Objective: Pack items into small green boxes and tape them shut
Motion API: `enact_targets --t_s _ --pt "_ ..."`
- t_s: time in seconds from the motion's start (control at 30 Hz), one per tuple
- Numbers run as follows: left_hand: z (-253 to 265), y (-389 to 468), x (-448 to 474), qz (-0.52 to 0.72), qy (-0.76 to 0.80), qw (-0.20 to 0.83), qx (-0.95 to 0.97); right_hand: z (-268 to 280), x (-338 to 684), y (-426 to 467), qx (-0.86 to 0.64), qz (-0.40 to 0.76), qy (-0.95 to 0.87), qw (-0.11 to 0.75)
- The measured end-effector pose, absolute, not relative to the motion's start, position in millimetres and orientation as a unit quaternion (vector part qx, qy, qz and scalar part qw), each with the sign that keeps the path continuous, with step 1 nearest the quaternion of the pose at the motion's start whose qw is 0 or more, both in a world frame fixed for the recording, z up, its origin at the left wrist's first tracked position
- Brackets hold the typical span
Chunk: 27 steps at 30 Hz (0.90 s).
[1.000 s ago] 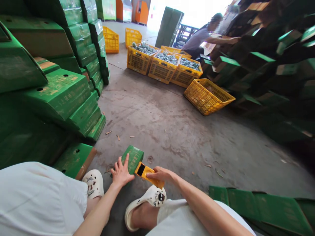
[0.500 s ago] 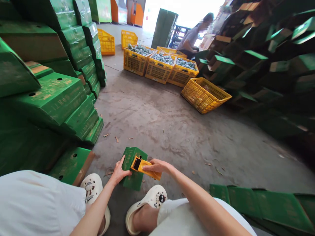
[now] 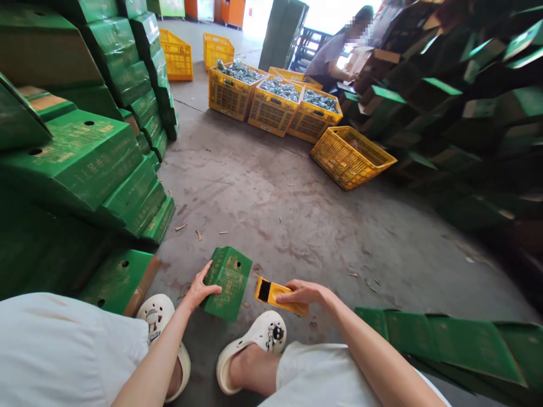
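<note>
Stacks of green cartons (image 3: 85,158) crowd the left, flattened green cardboard (image 3: 458,345) lies on the right, and yellow crates (image 3: 271,104) sit further back near another person (image 3: 335,51). Floor's bare dusty concrete (image 3: 305,226). The small green box (image 3: 227,282) stands on it by the white clogs (image 3: 254,345). Left hand (image 3: 197,291) rests spread on its side; right hand (image 3: 305,294) grips a yellow tape dispenser (image 3: 278,297) just beside it.
</note>
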<state>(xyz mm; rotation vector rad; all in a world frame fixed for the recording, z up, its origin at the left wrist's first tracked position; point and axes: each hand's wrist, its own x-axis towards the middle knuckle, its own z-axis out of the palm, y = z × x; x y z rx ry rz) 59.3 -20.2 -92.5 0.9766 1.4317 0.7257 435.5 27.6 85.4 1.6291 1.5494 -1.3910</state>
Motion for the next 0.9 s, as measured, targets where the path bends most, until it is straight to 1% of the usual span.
enact_targets --t_s 0.13,0.27,0.4,0.47,0.53,0.6,0.7,0.8,0.9 --pt "-90 -18 54 0.335 0.586 0.631 0.383 65 418 32 0.588 -0.508 0.577 0.25" --pt "-84 -18 52 0.341 0.558 0.653 0.382 56 401 37 0.592 -0.481 0.588 0.268" --pt "-87 -18 46 0.328 0.563 0.653 0.388 53 385 41 0.586 -0.451 0.601 0.303" --pt "-91 -16 40 0.324 0.578 0.634 0.398 51 376 42 0.582 -0.441 0.608 0.312" --pt "-92 -15 37 0.313 0.619 0.584 0.421 47 367 44 0.574 -0.443 0.615 0.311" --pt "-88 -16 41 0.282 0.683 0.498 0.454 41 358 46 0.563 -0.443 0.626 0.308" --pt "-74 -28 65 0.175 0.77 0.347 0.506 33 349 49 0.551 -0.438 0.637 0.314" --pt "-60 -45 100 0.056 0.773 0.247 0.582 30 347 50 0.553 -0.437 0.635 0.317" --pt "-53 -54 122 0.004 0.763 0.182 0.621 33 346 48 0.564 -0.436 0.63 0.308"
